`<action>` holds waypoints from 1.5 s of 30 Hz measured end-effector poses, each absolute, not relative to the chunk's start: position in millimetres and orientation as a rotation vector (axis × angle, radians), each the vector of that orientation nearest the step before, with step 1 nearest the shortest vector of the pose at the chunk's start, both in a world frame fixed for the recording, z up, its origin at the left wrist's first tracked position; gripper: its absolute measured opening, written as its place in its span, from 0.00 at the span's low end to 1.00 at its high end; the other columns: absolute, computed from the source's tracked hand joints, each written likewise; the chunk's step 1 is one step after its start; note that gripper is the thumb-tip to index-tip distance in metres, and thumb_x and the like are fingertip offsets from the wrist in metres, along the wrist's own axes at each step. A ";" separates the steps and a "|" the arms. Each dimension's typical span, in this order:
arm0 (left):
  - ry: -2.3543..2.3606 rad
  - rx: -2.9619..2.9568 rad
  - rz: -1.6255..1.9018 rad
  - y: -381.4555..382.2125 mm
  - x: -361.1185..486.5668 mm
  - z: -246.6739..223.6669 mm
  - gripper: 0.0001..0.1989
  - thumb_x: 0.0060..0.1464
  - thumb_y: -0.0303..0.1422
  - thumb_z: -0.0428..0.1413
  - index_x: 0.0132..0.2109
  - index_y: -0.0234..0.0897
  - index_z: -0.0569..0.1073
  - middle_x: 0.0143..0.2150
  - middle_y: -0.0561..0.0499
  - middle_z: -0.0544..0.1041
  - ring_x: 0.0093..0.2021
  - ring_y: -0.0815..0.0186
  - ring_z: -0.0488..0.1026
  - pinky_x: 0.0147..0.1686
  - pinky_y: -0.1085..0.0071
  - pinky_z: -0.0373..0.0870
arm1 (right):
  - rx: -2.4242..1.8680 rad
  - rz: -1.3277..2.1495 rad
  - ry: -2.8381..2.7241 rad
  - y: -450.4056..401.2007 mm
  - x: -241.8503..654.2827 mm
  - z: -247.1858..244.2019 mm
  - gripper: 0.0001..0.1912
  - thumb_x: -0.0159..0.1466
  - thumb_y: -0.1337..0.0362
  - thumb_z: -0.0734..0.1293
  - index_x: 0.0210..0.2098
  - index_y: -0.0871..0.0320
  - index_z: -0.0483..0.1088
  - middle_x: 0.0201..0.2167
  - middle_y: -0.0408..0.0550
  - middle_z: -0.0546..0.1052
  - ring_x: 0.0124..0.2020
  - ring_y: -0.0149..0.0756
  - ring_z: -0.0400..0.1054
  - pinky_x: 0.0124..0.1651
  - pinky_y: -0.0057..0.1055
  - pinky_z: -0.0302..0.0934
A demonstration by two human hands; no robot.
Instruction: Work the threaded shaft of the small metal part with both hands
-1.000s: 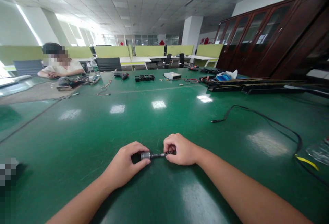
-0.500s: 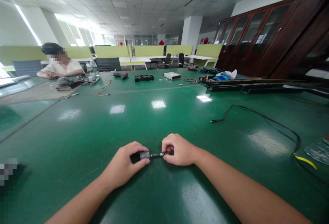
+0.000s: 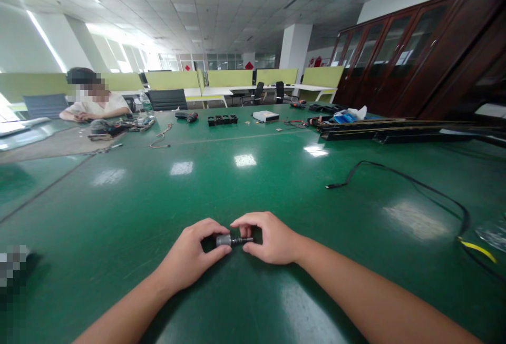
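Between the thumb and fingers of my left hand (image 3: 197,246) is a small grey metal cylinder (image 3: 223,240), lying sideways just above or on the green table (image 3: 221,186). A thin shaft (image 3: 247,239) sticks out of it to the right. Around the shaft, close to the cylinder, sits a dark coil that looks like a spring (image 3: 237,240). My right hand (image 3: 272,238) curves about the shaft, its thumb and fingers apart on either side. Whether a fingertip touches the coil is too small to tell.
Right of my hands lies a black cable (image 3: 411,178) with a yellow piece (image 3: 478,251). Black rails (image 3: 356,132), a white box (image 3: 265,116), black blocks (image 3: 222,120) and a power drill (image 3: 186,116) are farther back. A person (image 3: 97,101) sits at far left.
The dark coil has slid left along the shaft, from its tip to beside the cylinder. My right hand moved left with it and its fingers have spread. My left hand stays put.
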State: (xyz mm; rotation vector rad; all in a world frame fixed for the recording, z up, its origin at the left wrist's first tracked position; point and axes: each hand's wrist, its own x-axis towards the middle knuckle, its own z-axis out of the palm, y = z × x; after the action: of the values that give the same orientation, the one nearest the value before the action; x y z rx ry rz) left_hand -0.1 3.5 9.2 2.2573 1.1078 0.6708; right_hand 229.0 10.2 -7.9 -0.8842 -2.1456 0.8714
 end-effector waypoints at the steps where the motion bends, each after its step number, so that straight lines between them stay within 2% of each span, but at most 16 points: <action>1: 1.108 2.255 0.668 3.4 0.2 9.5 0.08 0.56 0.34 0.59 0.43 0.40 0.78 0.40 0.50 0.79 0.41 0.62 0.75 0.43 0.68 0.70 | -0.880 0.860 -2.153 10.2 229.0 -8.2 0.23 0.51 0.74 0.68 0.47 0.57 0.71 0.33 0.43 0.74 0.34 0.33 0.68 0.42 0.31 0.63; 8: 1.103 2.255 0.655 2.4 1.8 12.8 0.07 0.56 0.33 0.59 0.42 0.40 0.78 0.40 0.50 0.79 0.41 0.63 0.74 0.43 0.68 0.69 | -0.913 0.696 -2.285 8.2 226.9 -8.0 0.18 0.54 0.72 0.68 0.45 0.57 0.72 0.32 0.44 0.71 0.34 0.34 0.65 0.40 0.30 0.61; 24: 1.080 2.272 0.651 4.0 1.4 12.2 0.08 0.57 0.34 0.58 0.43 0.41 0.78 0.40 0.50 0.79 0.41 0.62 0.75 0.43 0.68 0.70 | -0.942 0.619 -2.305 7.7 224.8 -7.6 0.08 0.57 0.68 0.70 0.38 0.58 0.73 0.30 0.43 0.71 0.33 0.32 0.65 0.38 0.28 0.59; 45: 1.100 2.236 0.666 4.7 2.1 9.7 0.08 0.53 0.31 0.62 0.42 0.40 0.78 0.39 0.51 0.79 0.40 0.63 0.75 0.43 0.69 0.69 | -0.910 0.539 -2.345 7.8 223.2 -13.1 0.08 0.57 0.68 0.70 0.38 0.58 0.73 0.32 0.45 0.74 0.36 0.35 0.66 0.42 0.32 0.59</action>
State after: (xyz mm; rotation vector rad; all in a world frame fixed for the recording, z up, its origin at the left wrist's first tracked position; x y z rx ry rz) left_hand 2.1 4.7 9.7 2.2364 1.0998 0.6659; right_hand 223.2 7.8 -13.1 -0.9097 -2.3447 0.5393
